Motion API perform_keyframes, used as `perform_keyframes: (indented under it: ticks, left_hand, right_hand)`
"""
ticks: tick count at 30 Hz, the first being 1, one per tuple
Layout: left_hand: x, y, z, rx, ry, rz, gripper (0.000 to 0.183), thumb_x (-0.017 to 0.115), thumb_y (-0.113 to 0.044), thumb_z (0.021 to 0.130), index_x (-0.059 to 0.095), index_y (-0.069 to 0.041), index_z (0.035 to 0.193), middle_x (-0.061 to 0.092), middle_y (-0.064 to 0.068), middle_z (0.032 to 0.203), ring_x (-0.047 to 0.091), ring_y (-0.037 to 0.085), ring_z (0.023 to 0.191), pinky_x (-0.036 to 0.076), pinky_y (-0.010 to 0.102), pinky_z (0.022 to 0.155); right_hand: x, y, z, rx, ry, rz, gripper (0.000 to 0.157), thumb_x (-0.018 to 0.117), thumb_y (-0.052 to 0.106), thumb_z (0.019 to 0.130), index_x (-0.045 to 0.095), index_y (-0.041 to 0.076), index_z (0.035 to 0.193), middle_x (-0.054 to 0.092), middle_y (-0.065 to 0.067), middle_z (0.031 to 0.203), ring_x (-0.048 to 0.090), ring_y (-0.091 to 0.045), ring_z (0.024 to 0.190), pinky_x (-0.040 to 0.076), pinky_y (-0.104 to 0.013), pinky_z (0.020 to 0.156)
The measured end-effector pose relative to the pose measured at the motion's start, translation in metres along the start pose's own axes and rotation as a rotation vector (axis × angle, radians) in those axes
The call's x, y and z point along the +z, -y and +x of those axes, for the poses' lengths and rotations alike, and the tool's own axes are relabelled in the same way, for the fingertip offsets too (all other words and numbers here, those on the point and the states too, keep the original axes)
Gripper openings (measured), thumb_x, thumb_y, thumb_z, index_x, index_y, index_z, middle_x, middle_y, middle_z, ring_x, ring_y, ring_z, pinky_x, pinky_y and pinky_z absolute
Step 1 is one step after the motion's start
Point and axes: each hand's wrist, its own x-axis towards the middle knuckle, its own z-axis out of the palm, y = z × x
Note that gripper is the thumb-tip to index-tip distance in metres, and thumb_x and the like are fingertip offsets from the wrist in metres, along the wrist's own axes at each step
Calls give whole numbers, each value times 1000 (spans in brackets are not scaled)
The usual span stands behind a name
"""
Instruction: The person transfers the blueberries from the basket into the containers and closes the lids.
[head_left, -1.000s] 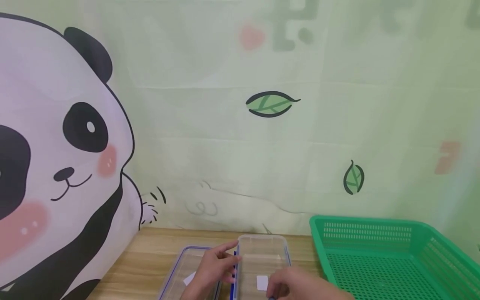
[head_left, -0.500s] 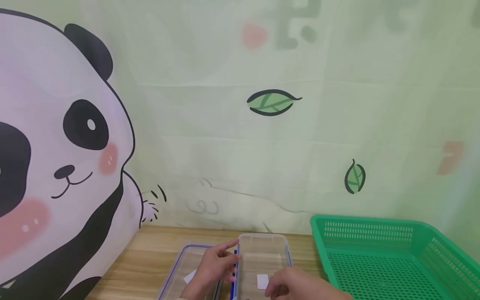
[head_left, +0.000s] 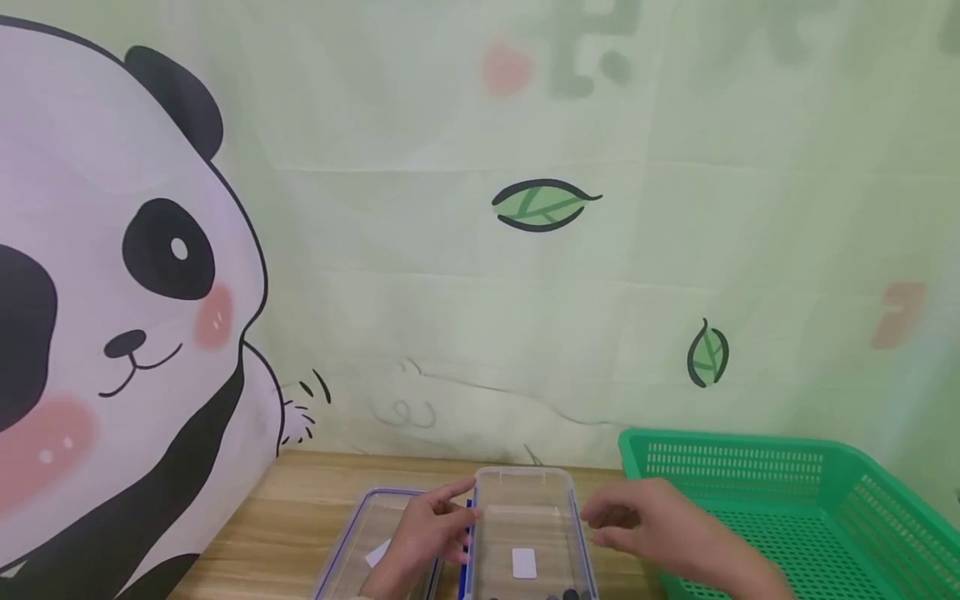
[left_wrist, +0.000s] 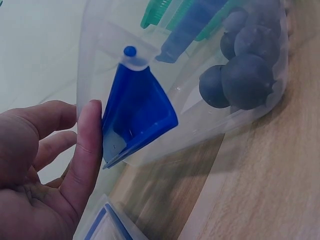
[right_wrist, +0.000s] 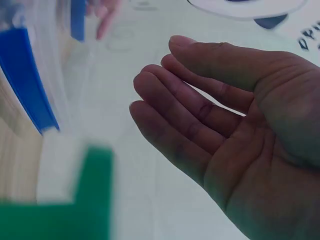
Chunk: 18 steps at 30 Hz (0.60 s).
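Observation:
A clear plastic box [head_left: 525, 530] stands in the head view's lower middle, a white label [head_left: 524, 564] inside its outline. Several blueberries [left_wrist: 247, 80] lie together in it, plain in the left wrist view. My left hand [head_left: 433, 529] rests against the box's left side, thumb beside a hanging blue latch [left_wrist: 137, 107], fingers loosely bent and not wrapped around anything. Between the box and the green basket [head_left: 645, 500], my right hand [head_left: 660, 529] hovers with relaxed fingers. Its palm holds nothing in the right wrist view.
A second flat clear container or lid with a blue rim [head_left: 352, 537] lies left of the box, partly under my left hand. The green basket stands close on the right. Behind the wooden table [head_left: 300, 492] hangs a printed panda cloth [head_left: 420, 317].
My right hand has moved from over the box's near right corner to the right, out toward the basket, and its fingers have loosened. Dark blueberries now show there. The left hand stays put.

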Motion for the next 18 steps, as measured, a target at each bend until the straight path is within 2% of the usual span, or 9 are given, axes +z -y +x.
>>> perform_keyframes:
  ticks: [4,9,13,18]
  left_hand:
    - [1,2,0,4,7,-1,58,75,-5,97,55,1,151,68,9,96,65,15,69,65,27,56]
    - [3,2,0,-11,7,1,58,76,-6,96,56,-1,151,68,9,95,65,15,70,66,29,57]
    - [3,1,-1,-11,0,3,59,76,-6,96,56,-1,151,68,10,96,65,15,70,65,28,56]
    - [1,-1,0,-12,-6,11,59,77,-8,96,56,-1,151,68,10,97,65,15,69,65,27,56]
  right_hand:
    - [-21,-4,-11,25,-77,-58,16,79,16,97,78,14,113,75,8,107,70,-7,95,62,-25,82]
    - [-42,-12,-27,57,-144,-75,21,77,24,100,76,14,118,74,5,113,70,-8,100,62,-27,84]
    - [-57,-20,-31,54,-155,-62,24,75,26,101,75,12,120,75,2,114,71,-9,101,62,-27,85]
    - [-75,-33,-25,58,-134,-85,22,74,25,102,76,11,118,76,4,112,71,-11,101,62,-26,84]
